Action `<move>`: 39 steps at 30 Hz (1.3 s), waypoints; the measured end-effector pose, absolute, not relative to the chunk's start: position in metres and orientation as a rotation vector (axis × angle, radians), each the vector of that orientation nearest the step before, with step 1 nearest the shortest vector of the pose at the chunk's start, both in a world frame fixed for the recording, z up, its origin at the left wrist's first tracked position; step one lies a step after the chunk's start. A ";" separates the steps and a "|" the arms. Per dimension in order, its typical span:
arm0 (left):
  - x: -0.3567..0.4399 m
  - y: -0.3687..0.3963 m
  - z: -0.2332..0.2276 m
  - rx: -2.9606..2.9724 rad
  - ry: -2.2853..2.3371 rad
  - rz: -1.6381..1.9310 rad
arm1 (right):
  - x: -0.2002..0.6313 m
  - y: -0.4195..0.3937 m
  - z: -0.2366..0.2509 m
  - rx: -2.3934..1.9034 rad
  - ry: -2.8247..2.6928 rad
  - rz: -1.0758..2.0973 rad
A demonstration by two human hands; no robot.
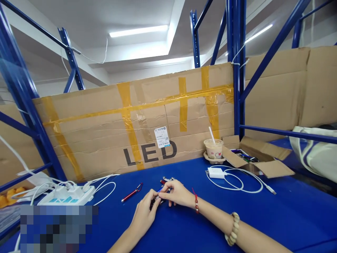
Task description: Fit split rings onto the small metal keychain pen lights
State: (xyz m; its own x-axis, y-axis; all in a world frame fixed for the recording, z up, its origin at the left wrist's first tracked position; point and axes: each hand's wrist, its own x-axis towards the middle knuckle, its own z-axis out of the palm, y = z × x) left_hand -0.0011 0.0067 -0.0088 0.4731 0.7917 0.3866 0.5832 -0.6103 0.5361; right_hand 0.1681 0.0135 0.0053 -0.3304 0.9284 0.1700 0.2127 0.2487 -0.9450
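Observation:
Over the blue tabletop [200, 225], my left hand [146, 209] and my right hand [180, 193] meet fingertip to fingertip. Both are closed in a pinch around small parts; bits of blue, dark and metallic colour show between the fingers, but what they are is mostly hidden. Just beyond my fingers lie several small metallic and red pieces [167, 179], partly covered by my right hand. To the left of my left hand lies a slim red penlight [130, 195] with a carabiner clip at its far end, touched by neither hand.
A white power strip [68, 196] with plugs and cables stands at left. At right are a white charger [216, 173] with a coiled cable, a drink cup [213, 149] with a straw, and an open cardboard box [259, 154]. A taped cardboard panel [100, 140] closes off the back.

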 end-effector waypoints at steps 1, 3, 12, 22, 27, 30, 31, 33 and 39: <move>-0.001 0.006 -0.008 2.417 1.180 0.887 | 0.166 0.012 0.005 -1.057 -1.701 1.166; -0.001 0.003 -0.007 2.464 1.203 0.904 | 0.161 0.010 0.003 -1.051 -1.621 1.255; -0.002 -0.005 -0.003 2.462 1.216 0.865 | 0.156 0.004 0.002 -1.116 -1.432 1.381; 0.002 -0.014 -0.001 2.526 1.327 0.921 | 0.156 0.002 0.005 -1.077 -1.425 1.309; 0.005 -0.014 -0.001 2.602 1.328 0.927 | 0.156 0.004 0.003 -1.034 -1.487 1.220; 0.008 -0.013 -0.002 2.646 1.342 0.928 | 0.158 0.004 0.003 -1.006 -1.525 1.172; 0.008 -0.013 -0.002 2.654 1.348 0.925 | 0.159 0.004 0.003 -0.999 -1.536 1.156; 0.009 -0.013 -0.003 2.664 1.362 0.932 | 0.160 0.004 0.003 -0.989 -1.553 1.127; 0.008 -0.010 -0.006 2.681 1.411 0.963 | 0.161 0.004 0.003 -0.988 -1.586 1.061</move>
